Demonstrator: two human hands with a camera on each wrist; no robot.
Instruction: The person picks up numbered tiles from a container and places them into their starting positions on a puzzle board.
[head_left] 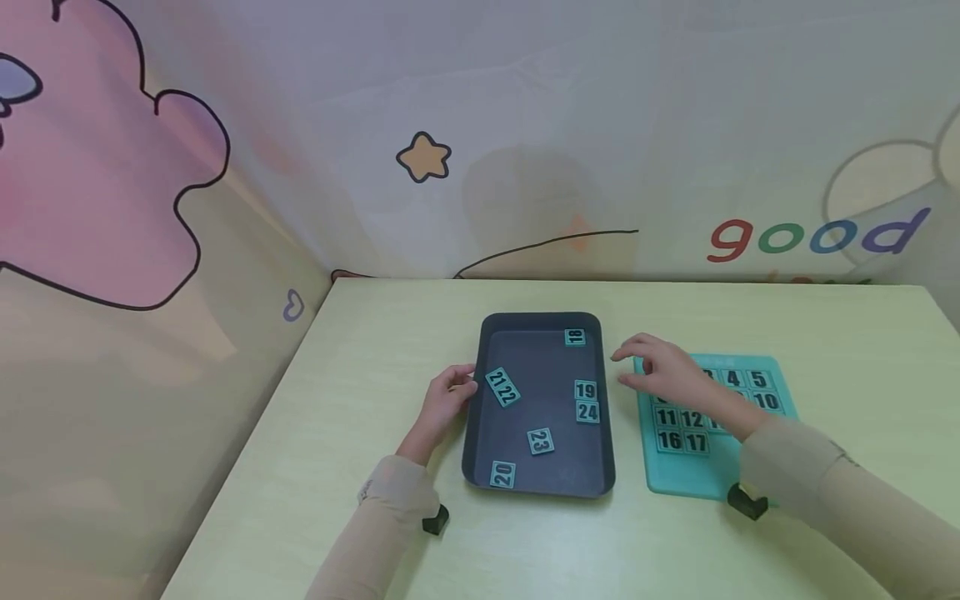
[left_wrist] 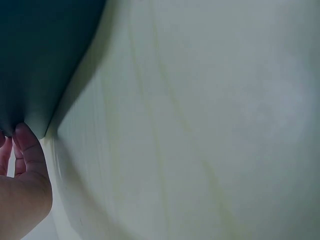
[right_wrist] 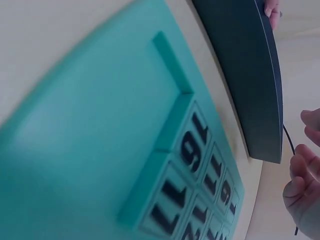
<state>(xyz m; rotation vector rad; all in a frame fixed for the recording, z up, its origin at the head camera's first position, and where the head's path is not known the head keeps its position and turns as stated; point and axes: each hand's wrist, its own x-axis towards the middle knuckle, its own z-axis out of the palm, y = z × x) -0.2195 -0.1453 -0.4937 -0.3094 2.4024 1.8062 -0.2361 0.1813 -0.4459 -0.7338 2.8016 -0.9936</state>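
My left hand (head_left: 441, 407) holds the left rim of a dark grey tray (head_left: 536, 358), its thumb and fingers at the edge. Loose numbered tiles lie in the tray: 18 (head_left: 574, 337) far right, 21 and 22 (head_left: 502, 387) at the left, 19 (head_left: 586, 390) and 24 (head_left: 588, 412) at the right, 23 (head_left: 540, 442) and 20 (head_left: 502, 475) nearer. Over the upper left of a turquoise number board (head_left: 678, 477) hovers my right hand (head_left: 667, 377), empty, thumb and fingers apart, pointing at the tray's right rim. Tile 17 (right_wrist: 167, 200) ends the filled part of the board.
Both the tray and the board lie on a pale yellow-green table (head_left: 375, 358), a narrow gap between them. A printed backdrop (head_left: 525, 100) with a star and the word "good" rises behind the table's far edge. Another printed sheet (head_left: 97, 400) hangs at the left.
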